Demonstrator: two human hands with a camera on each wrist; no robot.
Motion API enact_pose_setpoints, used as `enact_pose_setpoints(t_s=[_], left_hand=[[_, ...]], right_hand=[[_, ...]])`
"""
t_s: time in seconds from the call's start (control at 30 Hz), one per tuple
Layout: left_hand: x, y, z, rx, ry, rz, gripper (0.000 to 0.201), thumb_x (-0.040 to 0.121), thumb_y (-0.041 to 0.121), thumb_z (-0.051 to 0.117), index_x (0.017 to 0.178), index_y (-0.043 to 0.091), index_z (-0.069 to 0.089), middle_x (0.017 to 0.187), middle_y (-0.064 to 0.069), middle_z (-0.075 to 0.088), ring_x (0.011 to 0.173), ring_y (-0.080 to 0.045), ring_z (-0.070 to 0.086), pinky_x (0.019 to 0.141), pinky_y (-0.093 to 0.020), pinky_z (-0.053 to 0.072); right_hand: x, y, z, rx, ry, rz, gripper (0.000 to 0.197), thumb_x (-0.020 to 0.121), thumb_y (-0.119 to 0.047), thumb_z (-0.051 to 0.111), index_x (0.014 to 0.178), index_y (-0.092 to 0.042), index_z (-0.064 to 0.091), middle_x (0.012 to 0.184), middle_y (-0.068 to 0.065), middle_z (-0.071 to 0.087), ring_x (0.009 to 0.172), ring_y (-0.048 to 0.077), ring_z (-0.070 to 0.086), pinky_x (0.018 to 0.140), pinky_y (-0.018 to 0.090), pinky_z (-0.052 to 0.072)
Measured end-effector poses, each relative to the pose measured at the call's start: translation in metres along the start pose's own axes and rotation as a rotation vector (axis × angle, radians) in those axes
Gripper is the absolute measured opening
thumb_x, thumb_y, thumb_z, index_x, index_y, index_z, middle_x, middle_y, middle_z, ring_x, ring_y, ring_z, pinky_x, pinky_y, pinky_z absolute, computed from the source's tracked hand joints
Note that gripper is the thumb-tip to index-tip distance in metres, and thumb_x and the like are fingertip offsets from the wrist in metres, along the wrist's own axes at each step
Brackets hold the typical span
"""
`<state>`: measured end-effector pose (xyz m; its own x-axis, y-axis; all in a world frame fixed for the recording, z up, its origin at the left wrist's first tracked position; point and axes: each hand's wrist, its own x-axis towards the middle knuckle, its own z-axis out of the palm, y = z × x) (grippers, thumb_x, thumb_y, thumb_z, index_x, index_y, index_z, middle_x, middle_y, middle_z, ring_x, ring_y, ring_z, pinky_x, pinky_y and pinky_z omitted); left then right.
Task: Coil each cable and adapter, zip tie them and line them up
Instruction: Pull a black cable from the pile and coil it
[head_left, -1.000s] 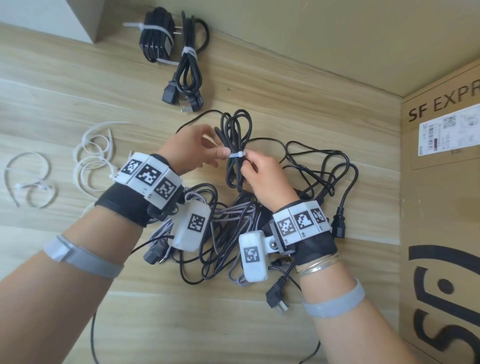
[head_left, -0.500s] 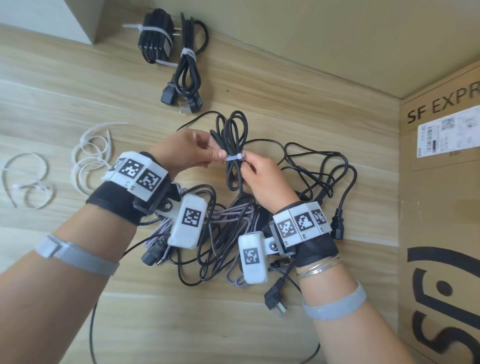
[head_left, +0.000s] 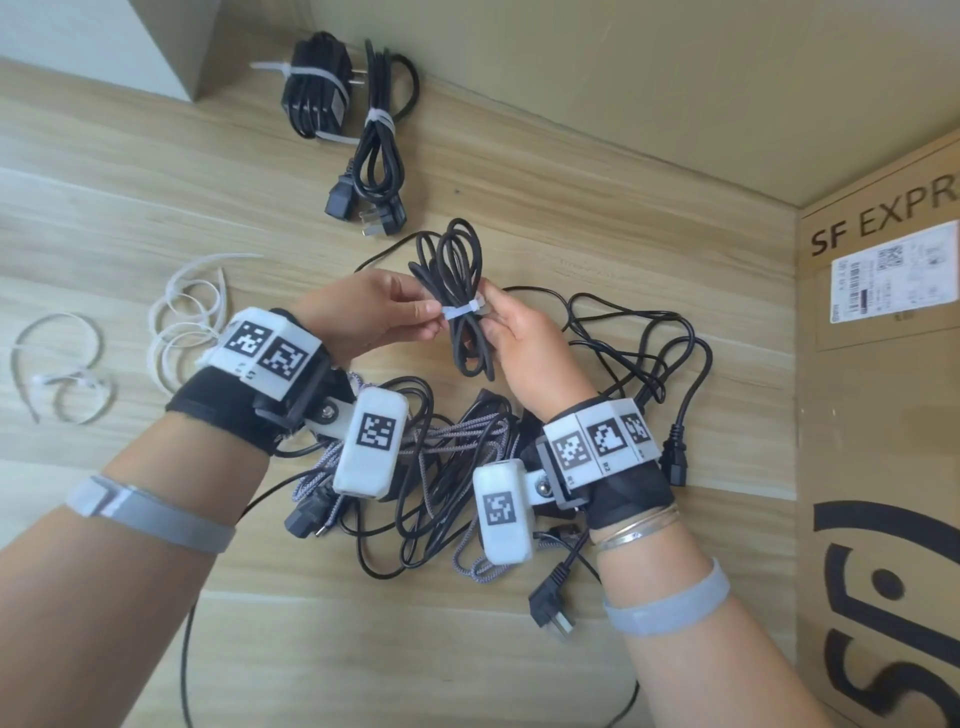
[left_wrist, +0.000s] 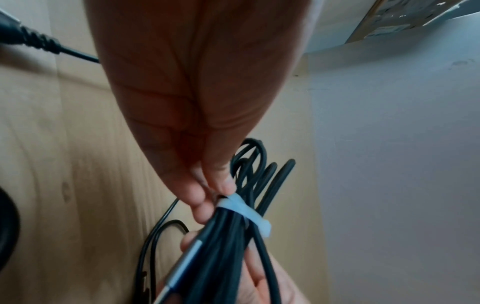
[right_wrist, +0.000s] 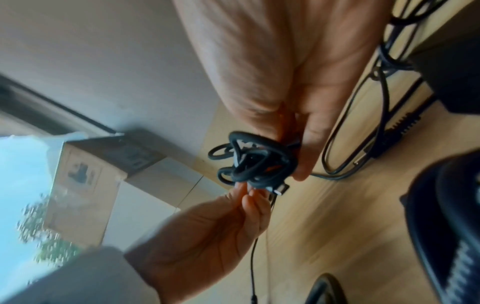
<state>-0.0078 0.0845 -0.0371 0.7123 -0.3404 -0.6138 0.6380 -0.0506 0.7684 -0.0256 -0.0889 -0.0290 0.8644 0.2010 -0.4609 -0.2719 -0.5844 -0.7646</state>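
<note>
Black coiled cable (head_left: 457, 291) pinched between both hands at its zip tie (head_left: 462, 312).

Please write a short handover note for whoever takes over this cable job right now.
Left hand pinches the white zip tie wrapped round the coiled black cable; right hand grips that coil, held above the floor.
Done: two tied bundles lie side by side by the wall.
Left: finish this tie, line it up, then coil the tangled pile. Spare ties lie to the left.
</note>
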Motion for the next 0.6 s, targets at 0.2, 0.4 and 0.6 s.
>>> enact_pose_setpoints(t_s=[0.2, 0.4, 0.6], left_hand=[[0.005, 0.011, 0.004, 0.029, 0.013, -0.002, 0.011, 0.081, 0.012, 0.061, 0.073, 0.004, 0.06, 0.056, 0.005, 0.062, 0.05, -0.002, 0.054, 0.054, -0.009, 0.048], [0.015, 0.026, 0.011, -0.002, 0.073, 0.012, 0.016, 0.087, 0.014, 0.058, 0.073, 0.009, 0.054, 0.073, -0.004, 0.058, 0.067, -0.009, 0.058, 0.066, -0.013, 0.054], [0.026, 0.05, 0.013, -0.206, 0.151, 0.088, 0.015, 0.087, 0.005, 0.058, 0.082, 0.012, 0.046, 0.078, -0.004, 0.058, 0.055, -0.003, 0.063, 0.061, -0.013, 0.053]], right_hand=[[0.006, -0.003, 0.002, -0.122, 0.061, -0.081, 0.043, 0.098, -0.011, 0.04, 0.138, -0.024, 0.046, 0.116, 0.005, 0.066, 0.105, 0.019, 0.062, 0.093, 0.034, 0.049], [0.014, -0.014, -0.015, -0.094, 0.116, -0.058, 0.036, 0.099, -0.011, 0.038, 0.131, -0.018, 0.053, 0.114, 0.003, 0.068, 0.104, 0.018, 0.062, 0.089, 0.027, 0.049], [0.035, -0.025, -0.02, 0.01, 0.251, -0.078, 0.03, 0.094, -0.007, 0.048, 0.122, -0.01, 0.058, 0.108, 0.01, 0.07, 0.1, 0.027, 0.066, 0.091, 0.046, 0.051]])
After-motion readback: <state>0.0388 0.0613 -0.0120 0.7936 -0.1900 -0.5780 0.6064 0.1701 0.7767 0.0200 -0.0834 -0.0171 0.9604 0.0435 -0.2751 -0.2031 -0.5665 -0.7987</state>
